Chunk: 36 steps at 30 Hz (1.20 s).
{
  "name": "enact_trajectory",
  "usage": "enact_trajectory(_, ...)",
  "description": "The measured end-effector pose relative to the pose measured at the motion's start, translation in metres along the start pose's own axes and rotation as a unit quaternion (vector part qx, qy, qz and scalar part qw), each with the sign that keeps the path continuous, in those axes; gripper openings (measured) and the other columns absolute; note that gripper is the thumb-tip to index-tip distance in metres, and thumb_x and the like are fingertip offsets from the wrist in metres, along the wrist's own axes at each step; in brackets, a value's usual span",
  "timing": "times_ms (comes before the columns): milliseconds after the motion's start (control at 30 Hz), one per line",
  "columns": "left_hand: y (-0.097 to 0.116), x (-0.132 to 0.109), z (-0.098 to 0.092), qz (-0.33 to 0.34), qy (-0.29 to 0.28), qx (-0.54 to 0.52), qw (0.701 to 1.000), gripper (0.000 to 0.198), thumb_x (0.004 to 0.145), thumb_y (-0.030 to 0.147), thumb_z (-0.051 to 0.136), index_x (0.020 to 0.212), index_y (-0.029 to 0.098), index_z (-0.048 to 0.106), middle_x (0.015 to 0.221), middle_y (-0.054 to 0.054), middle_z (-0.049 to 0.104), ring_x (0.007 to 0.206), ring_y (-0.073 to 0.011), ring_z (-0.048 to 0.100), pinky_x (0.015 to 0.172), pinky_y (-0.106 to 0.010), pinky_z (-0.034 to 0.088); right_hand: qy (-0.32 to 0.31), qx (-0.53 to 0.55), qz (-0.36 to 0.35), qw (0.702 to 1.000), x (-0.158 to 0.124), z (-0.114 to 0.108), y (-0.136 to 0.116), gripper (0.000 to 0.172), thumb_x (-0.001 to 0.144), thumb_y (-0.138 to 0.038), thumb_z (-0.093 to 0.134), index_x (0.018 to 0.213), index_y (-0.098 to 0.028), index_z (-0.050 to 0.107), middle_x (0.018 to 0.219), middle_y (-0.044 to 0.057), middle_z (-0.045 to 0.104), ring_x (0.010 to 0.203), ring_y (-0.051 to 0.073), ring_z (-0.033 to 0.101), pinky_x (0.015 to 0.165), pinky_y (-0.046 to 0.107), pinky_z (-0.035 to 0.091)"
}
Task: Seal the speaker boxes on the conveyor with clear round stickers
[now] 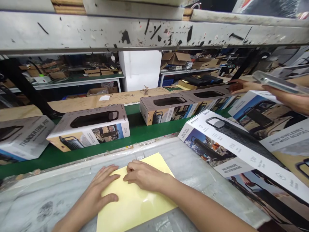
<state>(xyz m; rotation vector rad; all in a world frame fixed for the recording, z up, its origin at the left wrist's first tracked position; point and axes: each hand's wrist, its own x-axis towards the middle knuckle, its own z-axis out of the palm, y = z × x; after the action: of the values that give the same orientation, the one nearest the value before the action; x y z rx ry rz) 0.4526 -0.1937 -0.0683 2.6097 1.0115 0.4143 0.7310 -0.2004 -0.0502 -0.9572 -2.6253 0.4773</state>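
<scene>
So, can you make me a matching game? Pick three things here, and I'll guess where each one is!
Things:
1. pale yellow glossy sheet
2. clear plastic piece
3. white-and-grey cardboard speaker box

Places:
A. sitting on the green belt
B. held by a co-worker's hand
C. under the person's left hand and right hand

Pairs: 1-C, 2-B, 3-A

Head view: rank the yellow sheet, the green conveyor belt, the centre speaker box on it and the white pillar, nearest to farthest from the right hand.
From the right hand:
1. Yellow sheet: under the hand, touching it.
2. Green conveyor belt: ahead, past the sheet.
3. Speaker box: standing on the belt, farther ahead.
4. White pillar: farthest, behind the belt.
</scene>
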Motion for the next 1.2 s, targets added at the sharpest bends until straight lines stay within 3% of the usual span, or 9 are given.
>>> enact_trajectory(133, -0.002, 0.001, 0.0, 0.0, -0.002, -0.008, 1.0, 0.054, 0.09, 0.06, 0.07, 0.136, 0.033, 0.069, 0.155, -0.011, 0.056, 0.143, -0.0384, 0.053, 0.117, -0.062, 0.044, 0.014, 0.03, 0.013, 0.999, 0.002, 0.003, 0.002, 0.013, 0.101, -0.019, 0.062, 0.104, -0.02, 0.074, 0.102, 0.007, 0.065, 0.097, 0.02, 0.06, 0.09, 0.03, 0.048)
enact_trajectory(233, 0.004, 0.004, -0.004, -0.01, -0.008, -0.031, 0.999, 0.05, 0.091, 0.058, 0.071, 0.132, 0.028, 0.071, 0.155, -0.014, 0.056, 0.144, -0.0379, 0.052, 0.119, -0.064, 0.042, 0.033, 0.12, 0.024, 0.992, 0.0, -0.002, 0.002, 0.012, 0.099, -0.012, 0.06, 0.096, -0.02, 0.069, 0.1, 0.005, 0.063, 0.096, 0.019, 0.06, 0.088, 0.031, 0.049)
enact_trajectory(367, 0.013, 0.007, -0.01, -0.016, -0.021, -0.066, 0.997, 0.051, 0.089, 0.054, 0.075, 0.129, 0.022, 0.072, 0.155, -0.017, 0.055, 0.147, -0.0365, 0.048, 0.124, -0.062, 0.035, 0.12, 0.294, 0.04, 0.947, -0.01, -0.021, 0.01, 0.012, 0.099, -0.023, 0.062, 0.087, -0.021, 0.066, 0.094, 0.004, 0.062, 0.093, 0.019, 0.062, 0.09, 0.034, 0.051)
enact_trajectory(533, 0.022, 0.004, -0.014, -0.022, -0.029, -0.067, 0.997, 0.052, 0.09, 0.049, 0.076, 0.135, 0.025, 0.069, 0.161, -0.015, 0.049, 0.153, -0.0359, 0.039, 0.128, -0.061, 0.027, 0.255, 0.376, 0.129, 0.881, -0.017, -0.041, 0.023, 0.03, 0.086, -0.052, 0.078, 0.081, -0.023, 0.069, 0.098, 0.007, 0.066, 0.101, 0.024, 0.064, 0.092, 0.041, 0.053)
enact_trajectory(667, 0.037, 0.002, -0.016, 0.032, -0.025, -0.048, 0.998, 0.029, 0.101, 0.033, 0.063, 0.128, 0.026, 0.071, 0.15, -0.012, 0.06, 0.142, -0.029, 0.053, 0.127, -0.057, 0.027, 0.218, 0.433, 0.161, 0.86, -0.017, -0.039, 0.015, 0.034, 0.081, -0.055, 0.082, 0.082, -0.023, 0.07, 0.099, 0.008, 0.072, 0.097, 0.024, 0.068, 0.089, 0.043, 0.056)
enact_trajectory(800, 0.05, 0.004, -0.018, 0.085, -0.035, -0.04, 0.995, 0.029, 0.104, 0.016, 0.049, 0.112, 0.023, 0.076, 0.131, -0.011, 0.072, 0.122, -0.0244, 0.065, 0.116, -0.045, 0.042, 0.168, 0.437, 0.187, 0.864, -0.015, -0.028, 0.008, 0.03, 0.083, -0.049, 0.08, 0.084, -0.021, 0.069, 0.085, 0.005, 0.072, 0.081, 0.02, 0.067, 0.076, 0.037, 0.057)
enact_trajectory(900, 0.052, 0.006, -0.018, 0.093, -0.033, -0.033, 0.995, 0.032, 0.102, 0.01, 0.047, 0.109, 0.022, 0.076, 0.13, -0.011, 0.072, 0.122, -0.0247, 0.064, 0.113, -0.044, 0.043, 0.181, 0.427, 0.179, 0.868, -0.014, -0.021, 0.008, 0.026, 0.085, -0.043, 0.077, 0.096, -0.021, 0.069, 0.084, 0.003, 0.07, 0.079, 0.019, 0.067, 0.075, 0.036, 0.056)
enact_trajectory(1033, 0.05, 0.006, -0.018, 0.095, -0.036, -0.025, 0.994, 0.034, 0.102, 0.009, 0.044, 0.109, 0.022, 0.075, 0.131, -0.011, 0.072, 0.124, -0.0245, 0.064, 0.114, -0.044, 0.041, 0.199, 0.411, 0.175, 0.872, -0.014, -0.017, 0.01, 0.039, 0.087, -0.04, 0.074, 0.12, -0.022, 0.067, 0.089, 0.003, 0.071, 0.086, 0.021, 0.069, 0.082, 0.039, 0.058)
enact_trajectory(1200, 0.049, 0.004, -0.016, 0.086, -0.032, -0.023, 0.995, 0.029, 0.104, 0.012, 0.048, 0.11, 0.022, 0.074, 0.131, -0.011, 0.072, 0.123, -0.0235, 0.064, 0.113, -0.042, 0.041, 0.198, 0.341, 0.183, 0.901, -0.014, -0.02, 0.009, 0.023, 0.088, -0.044, 0.073, 0.093, -0.022, 0.078, 0.095, 0.007, 0.074, 0.091, 0.024, 0.07, 0.085, 0.041, 0.057)
